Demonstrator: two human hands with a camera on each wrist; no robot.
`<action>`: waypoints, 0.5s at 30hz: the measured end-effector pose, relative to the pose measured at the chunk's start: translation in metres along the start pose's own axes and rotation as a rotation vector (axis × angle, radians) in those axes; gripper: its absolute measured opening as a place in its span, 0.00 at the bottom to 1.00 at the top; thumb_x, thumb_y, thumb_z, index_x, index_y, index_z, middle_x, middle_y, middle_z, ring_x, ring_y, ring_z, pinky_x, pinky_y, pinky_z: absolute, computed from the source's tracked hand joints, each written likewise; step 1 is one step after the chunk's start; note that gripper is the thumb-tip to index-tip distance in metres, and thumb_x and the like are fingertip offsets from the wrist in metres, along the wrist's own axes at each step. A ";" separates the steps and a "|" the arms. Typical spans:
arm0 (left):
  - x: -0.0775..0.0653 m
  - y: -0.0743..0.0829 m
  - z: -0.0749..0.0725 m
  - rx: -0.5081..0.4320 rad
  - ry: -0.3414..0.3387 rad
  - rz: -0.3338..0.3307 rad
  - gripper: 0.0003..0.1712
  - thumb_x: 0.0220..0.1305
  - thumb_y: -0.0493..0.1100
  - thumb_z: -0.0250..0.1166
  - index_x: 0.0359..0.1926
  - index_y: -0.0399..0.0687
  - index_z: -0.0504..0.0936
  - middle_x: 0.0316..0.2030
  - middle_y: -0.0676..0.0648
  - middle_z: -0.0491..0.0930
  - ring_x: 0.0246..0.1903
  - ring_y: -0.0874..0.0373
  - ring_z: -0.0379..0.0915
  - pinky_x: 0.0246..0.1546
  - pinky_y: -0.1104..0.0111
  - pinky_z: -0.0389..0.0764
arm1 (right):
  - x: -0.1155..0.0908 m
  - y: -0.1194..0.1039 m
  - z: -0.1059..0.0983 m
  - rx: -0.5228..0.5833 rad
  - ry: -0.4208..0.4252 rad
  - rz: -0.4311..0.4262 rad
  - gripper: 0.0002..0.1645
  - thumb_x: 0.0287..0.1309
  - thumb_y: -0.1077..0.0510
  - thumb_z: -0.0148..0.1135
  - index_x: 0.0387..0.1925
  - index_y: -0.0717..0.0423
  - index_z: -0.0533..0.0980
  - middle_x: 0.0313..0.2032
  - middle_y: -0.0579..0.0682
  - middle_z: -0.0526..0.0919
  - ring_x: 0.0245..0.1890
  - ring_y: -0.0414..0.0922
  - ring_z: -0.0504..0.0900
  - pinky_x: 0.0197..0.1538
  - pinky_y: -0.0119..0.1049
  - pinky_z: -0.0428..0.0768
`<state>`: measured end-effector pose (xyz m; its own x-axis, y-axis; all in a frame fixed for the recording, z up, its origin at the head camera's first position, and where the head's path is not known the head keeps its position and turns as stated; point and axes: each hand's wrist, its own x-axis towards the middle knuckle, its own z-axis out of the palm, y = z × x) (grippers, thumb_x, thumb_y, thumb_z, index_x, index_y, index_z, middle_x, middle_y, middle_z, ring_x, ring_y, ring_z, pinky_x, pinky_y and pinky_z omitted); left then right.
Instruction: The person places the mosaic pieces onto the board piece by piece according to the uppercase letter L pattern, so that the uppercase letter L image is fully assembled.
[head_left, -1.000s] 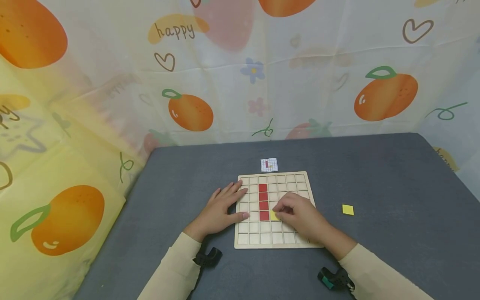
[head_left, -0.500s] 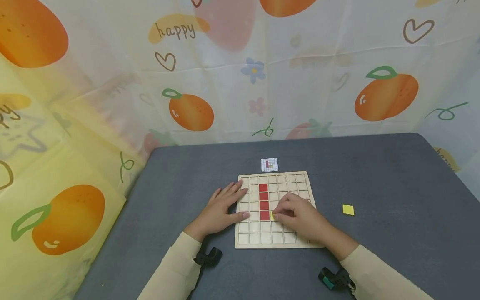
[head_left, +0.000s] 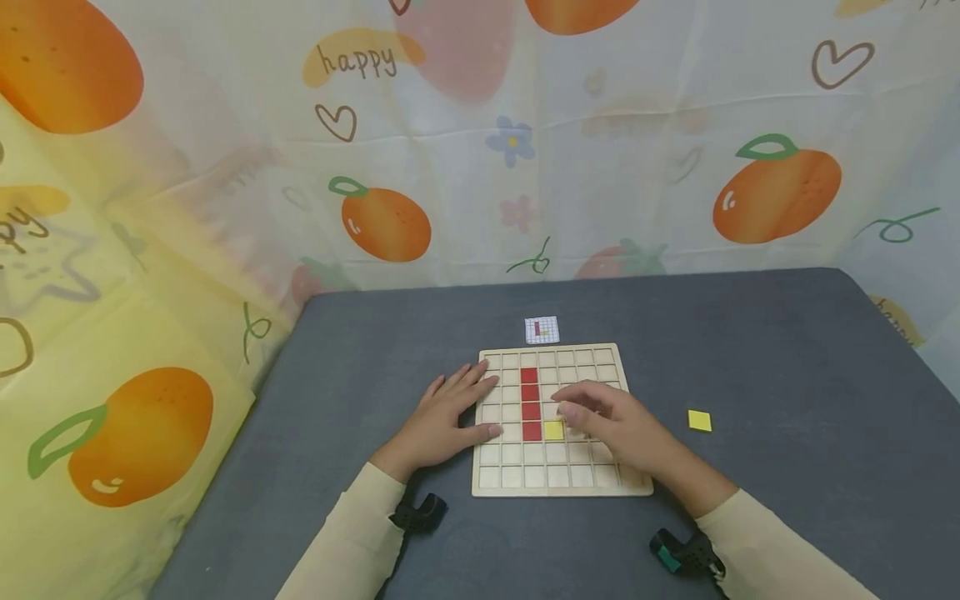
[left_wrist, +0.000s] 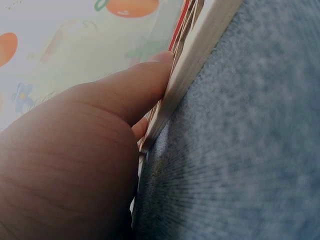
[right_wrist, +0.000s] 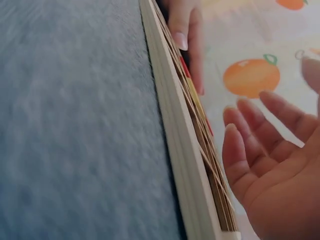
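Observation:
A square wooden grid board (head_left: pixel 512 477) lies on the table with a column of several red tiles (head_left: pixel 531 411) set in its cells. Right of the lowest red one, a yellow tile (head_left: pixel 553 430) fills a cell. My left hand (head_left: pixel 442 421) rests on the board's left edge with extended fingers; the left wrist view has its thumb (left_wrist: pixel 145 82) on the rim. Just right of the yellow tile, my right hand (head_left: pixel 618 425) hovers over the board, holding nothing. Its fingers (right_wrist: pixel 250 125) are spread and lightly bent in the right wrist view. It hides some right-hand cells.
Another yellow tile (head_left: pixel 699 421) lies on the dark grey table (head_left: pixel 780 350), right of the board. Behind the board is a small card (head_left: pixel 542 330) printed with a grid and a red and yellow pattern. A fruit-print cloth (head_left: pixel 465 183) hangs at the table's back.
My right hand has let go of the yellow tile and drawn slightly back to the right, its fingers loosening. The tile stays in its cell. My left hand keeps its place.

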<state>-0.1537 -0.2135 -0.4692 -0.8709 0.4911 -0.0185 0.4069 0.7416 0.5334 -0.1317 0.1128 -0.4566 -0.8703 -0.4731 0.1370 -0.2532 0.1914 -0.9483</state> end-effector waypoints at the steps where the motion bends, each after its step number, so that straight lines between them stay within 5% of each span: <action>1: 0.000 0.000 0.000 0.000 0.000 0.003 0.50 0.74 0.68 0.67 0.87 0.56 0.62 0.87 0.54 0.47 0.85 0.52 0.36 0.80 0.44 0.35 | -0.001 -0.001 -0.002 0.030 0.001 -0.002 0.20 0.83 0.54 0.60 0.64 0.63 0.82 0.54 0.57 0.86 0.49 0.56 0.87 0.51 0.47 0.85; 15: 0.001 0.000 0.001 0.008 -0.008 -0.002 0.49 0.74 0.68 0.67 0.87 0.57 0.61 0.87 0.55 0.46 0.85 0.54 0.36 0.80 0.44 0.35 | -0.012 0.000 -0.034 0.165 0.013 -0.059 0.30 0.90 0.53 0.37 0.73 0.72 0.70 0.56 0.65 0.81 0.52 0.58 0.84 0.56 0.41 0.84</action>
<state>-0.1541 -0.2131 -0.4701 -0.8694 0.4934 -0.0263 0.4076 0.7463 0.5263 -0.1360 0.1479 -0.4487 -0.8616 -0.4680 0.1965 -0.2321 0.0191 -0.9725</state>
